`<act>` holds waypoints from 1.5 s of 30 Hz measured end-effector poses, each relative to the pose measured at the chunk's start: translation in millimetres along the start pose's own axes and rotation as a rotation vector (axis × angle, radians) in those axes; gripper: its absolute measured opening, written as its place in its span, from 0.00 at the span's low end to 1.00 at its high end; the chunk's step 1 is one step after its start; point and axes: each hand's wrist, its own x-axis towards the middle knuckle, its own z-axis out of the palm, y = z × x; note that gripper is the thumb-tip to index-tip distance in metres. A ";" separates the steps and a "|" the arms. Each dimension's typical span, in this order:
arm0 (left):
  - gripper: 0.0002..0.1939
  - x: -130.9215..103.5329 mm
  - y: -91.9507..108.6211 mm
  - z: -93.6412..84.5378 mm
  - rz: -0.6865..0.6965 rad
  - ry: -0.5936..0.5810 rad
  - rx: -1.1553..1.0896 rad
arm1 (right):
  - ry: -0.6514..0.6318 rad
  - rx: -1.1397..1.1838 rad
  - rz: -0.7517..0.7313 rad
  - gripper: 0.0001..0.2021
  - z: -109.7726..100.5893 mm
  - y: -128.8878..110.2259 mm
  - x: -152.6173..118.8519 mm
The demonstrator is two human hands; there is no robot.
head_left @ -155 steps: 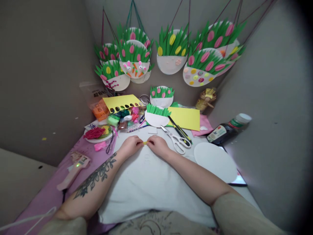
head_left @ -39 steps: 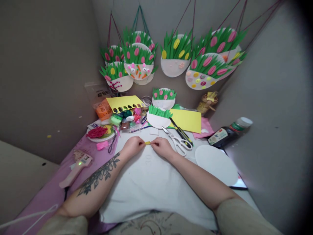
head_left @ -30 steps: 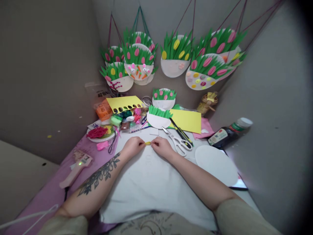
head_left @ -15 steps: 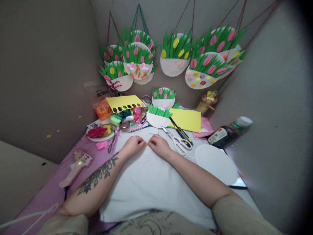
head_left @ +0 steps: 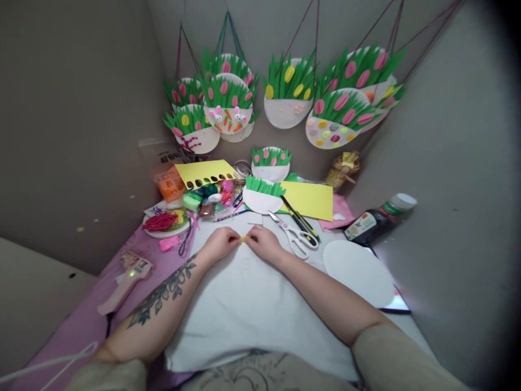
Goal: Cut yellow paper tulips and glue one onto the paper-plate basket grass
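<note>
Between my fingertips is a small yellow paper piece (head_left: 244, 239), held over the white cloth. My left hand (head_left: 222, 241) pinches its left end, and my right hand (head_left: 264, 241) pinches the right end. Much of the piece is hidden by the fingers. White-handled scissors (head_left: 293, 234) lie just right of my right hand, beside a black and yellow utility knife (head_left: 301, 220). Beyond the hands stands a half paper plate with green paper grass (head_left: 264, 201). Behind it, a similar plate (head_left: 271, 171) has pink paper eggs among the grass.
Yellow card with cut-out holes (head_left: 205, 171) and bagged clay (head_left: 207, 198) lie back left. A glue gun (head_left: 127, 285) rests on the left. At right are yellow card (head_left: 309, 200), a dark bottle (head_left: 376, 220) and a white oval (head_left: 358, 271). Decorated plates (head_left: 288, 111) hang on the wall.
Slightly more of the yellow paper piece shows between my fingertips. Both hands stay almost in place, and the whole view has shifted a little.
</note>
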 end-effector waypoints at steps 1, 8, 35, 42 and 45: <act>0.11 0.2 0.7 0.5 -0.009 0.022 -0.017 | 0.013 0.027 0.007 0.05 0.3 0.2 0.6; 0.10 3.7 11.5 1.9 -0.149 0.150 -0.414 | 0.042 0.288 0.099 0.07 1.9 -6.6 2.8; 0.18 4.3 11.1 -0.6 -0.170 -0.128 -0.936 | -0.355 1.245 0.549 0.17 -6.8 -11.3 -1.9; 0.19 5.0 9.4 -3.8 -0.232 -0.103 -0.876 | -0.275 1.235 0.557 0.13 -9.3 -8.5 -2.1; 0.21 6.3 7.9 -1.7 -0.254 -0.085 -0.898 | -0.243 1.185 0.543 0.12 -8.6 -11.0 -2.3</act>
